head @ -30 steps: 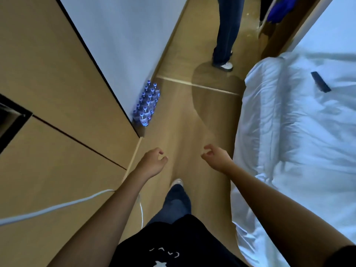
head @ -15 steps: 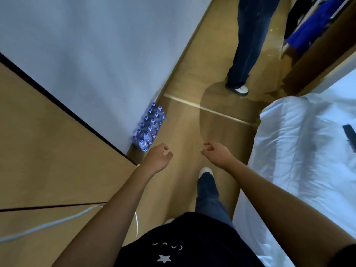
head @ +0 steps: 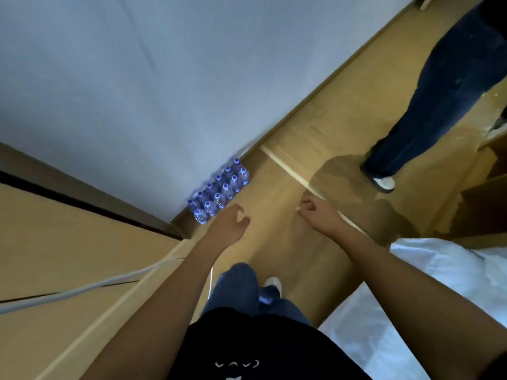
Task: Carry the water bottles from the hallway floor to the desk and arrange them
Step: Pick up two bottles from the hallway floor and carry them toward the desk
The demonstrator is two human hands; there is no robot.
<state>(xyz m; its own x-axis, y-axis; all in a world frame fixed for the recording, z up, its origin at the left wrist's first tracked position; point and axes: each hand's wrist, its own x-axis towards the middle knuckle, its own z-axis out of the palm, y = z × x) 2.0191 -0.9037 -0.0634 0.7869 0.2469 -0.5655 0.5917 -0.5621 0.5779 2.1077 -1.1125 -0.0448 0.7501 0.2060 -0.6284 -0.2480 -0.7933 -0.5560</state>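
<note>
Several small water bottles (head: 219, 192) with blue caps stand in two rows on the wooden floor, tight against the white wall. My left hand (head: 229, 224) hovers just right of the nearest bottles, fingers loosely curled, holding nothing. My right hand (head: 319, 215) is stretched out over the floor further right, fingers apart and empty. Neither hand touches a bottle.
A wooden cabinet (head: 68, 256) with a white cable (head: 90, 286) across it fills the left. A white bed (head: 439, 297) lies on the right. Another person's leg (head: 411, 113) and shoe stand in the hallway ahead. My own legs (head: 241, 286) are below.
I have walked forward; the bottles now appear closer and larger, right beside my left hand. Both hands stay raised and empty. The bed has slid toward the lower right.
</note>
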